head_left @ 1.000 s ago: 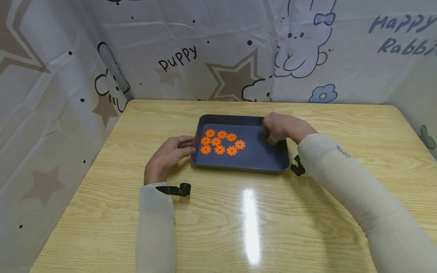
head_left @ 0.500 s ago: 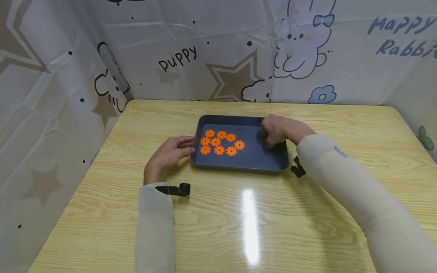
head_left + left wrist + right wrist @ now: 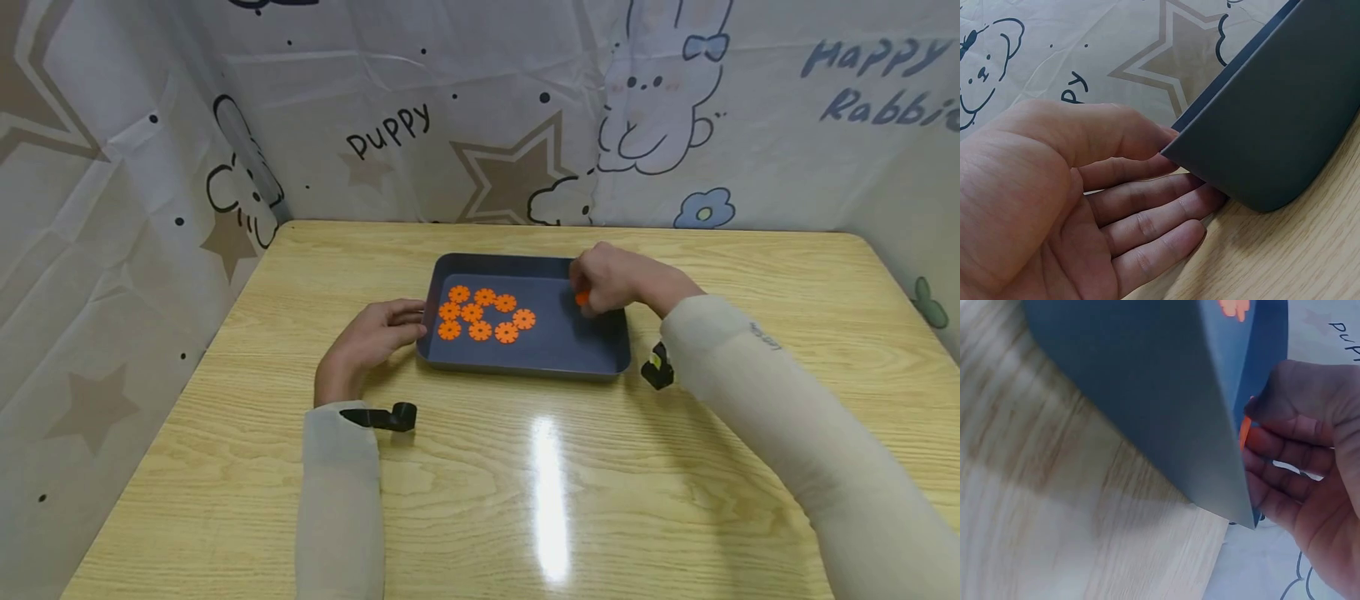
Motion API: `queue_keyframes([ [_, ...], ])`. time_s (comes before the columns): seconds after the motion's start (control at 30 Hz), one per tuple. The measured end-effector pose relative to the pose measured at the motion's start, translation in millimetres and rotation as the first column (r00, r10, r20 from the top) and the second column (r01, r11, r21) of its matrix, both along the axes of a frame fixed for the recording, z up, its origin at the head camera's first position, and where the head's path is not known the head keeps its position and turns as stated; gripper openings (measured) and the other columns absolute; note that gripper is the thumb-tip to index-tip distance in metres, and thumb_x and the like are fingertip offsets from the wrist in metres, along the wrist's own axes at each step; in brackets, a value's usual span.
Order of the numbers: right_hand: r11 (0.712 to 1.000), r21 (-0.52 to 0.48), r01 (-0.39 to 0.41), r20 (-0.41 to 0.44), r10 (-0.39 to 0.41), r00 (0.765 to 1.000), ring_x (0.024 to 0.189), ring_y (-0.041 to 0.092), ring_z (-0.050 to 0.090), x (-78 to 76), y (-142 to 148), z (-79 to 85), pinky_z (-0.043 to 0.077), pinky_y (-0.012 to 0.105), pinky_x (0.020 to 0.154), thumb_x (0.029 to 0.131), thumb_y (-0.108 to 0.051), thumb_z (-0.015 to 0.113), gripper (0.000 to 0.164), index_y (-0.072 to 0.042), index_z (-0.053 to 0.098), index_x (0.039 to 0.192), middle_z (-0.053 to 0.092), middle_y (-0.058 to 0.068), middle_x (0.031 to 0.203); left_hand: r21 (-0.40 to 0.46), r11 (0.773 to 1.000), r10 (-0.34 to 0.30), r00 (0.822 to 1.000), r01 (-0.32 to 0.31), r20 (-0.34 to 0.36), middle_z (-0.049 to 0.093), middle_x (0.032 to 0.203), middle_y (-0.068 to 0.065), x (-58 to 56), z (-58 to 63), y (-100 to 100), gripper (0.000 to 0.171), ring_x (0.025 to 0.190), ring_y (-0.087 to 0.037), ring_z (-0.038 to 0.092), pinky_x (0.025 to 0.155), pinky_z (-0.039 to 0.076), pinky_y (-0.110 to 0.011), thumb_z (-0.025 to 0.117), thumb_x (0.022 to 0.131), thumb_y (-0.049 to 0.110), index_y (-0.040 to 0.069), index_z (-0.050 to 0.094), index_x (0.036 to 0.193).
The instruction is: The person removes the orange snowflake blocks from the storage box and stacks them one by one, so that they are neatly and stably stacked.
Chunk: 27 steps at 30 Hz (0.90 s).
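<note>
Nine orange discs (image 3: 476, 331), plus one part-hidden disc (image 3: 582, 297) (perhaps more), one tray (image 3: 566, 350), two hands (image 3: 372, 338), one table (image 3: 465, 483).

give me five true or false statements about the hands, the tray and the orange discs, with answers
1. The right hand pinches an orange disc. True.
2. The left hand holds a disc too. False: it touches the left side of the tray.
3. Nine loose discs lie in the tray. True.
4. The loose discs are gathered against the tray's right wall. False: they cluster towards its left side.
5. The tray stands on a wooden table. True.
</note>
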State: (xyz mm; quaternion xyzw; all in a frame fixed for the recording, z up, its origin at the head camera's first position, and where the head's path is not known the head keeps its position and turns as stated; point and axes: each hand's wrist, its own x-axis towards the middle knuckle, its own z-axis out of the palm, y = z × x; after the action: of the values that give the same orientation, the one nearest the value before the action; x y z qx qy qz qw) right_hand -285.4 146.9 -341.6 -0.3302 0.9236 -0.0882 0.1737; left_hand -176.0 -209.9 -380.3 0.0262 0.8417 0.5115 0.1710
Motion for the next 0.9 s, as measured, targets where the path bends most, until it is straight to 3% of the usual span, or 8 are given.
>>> queue_keyframes([
  [0.4, 0.993, -0.122, 0.006, -0.032, -0.010, 0.999, 0.082, 0.023, 0.063, 6.8, 13, 8.6, 0.055, 0.042, 0.077, 0.075, -0.010, 0.076, 0.025, -0.002, 0.074, 0.099, 0.069, 0.007, 0.089, -0.016, 1.000, 0.000, 1.000, 0.000, 0.003, 0.054, 0.143, -0.011, 1.7, 2.0, 2, 0.047, 0.129, -0.026, 0.050, 0.109, 0.038, -0.044, 0.060, 0.103, 0.017, 0.009, 0.050, 0.148],
  [0.9, 0.986, -0.164, 0.030, -0.073, -0.042, 0.996, 0.077, 0.022, 0.064, 11.8, 28, 14.9, 0.056, 0.041, 0.073, 0.075, -0.011, 0.078, 0.025, 0.000, 0.075, 0.097, 0.070, 0.007, 0.087, -0.005, 1.000, 0.014, 1.000, -0.014, 0.023, 0.054, 0.142, -0.013, -0.5, -1.5, 1, 0.049, 0.130, -0.027, 0.050, 0.109, 0.038, -0.043, 0.060, 0.102, 0.016, 0.009, 0.048, 0.149],
])
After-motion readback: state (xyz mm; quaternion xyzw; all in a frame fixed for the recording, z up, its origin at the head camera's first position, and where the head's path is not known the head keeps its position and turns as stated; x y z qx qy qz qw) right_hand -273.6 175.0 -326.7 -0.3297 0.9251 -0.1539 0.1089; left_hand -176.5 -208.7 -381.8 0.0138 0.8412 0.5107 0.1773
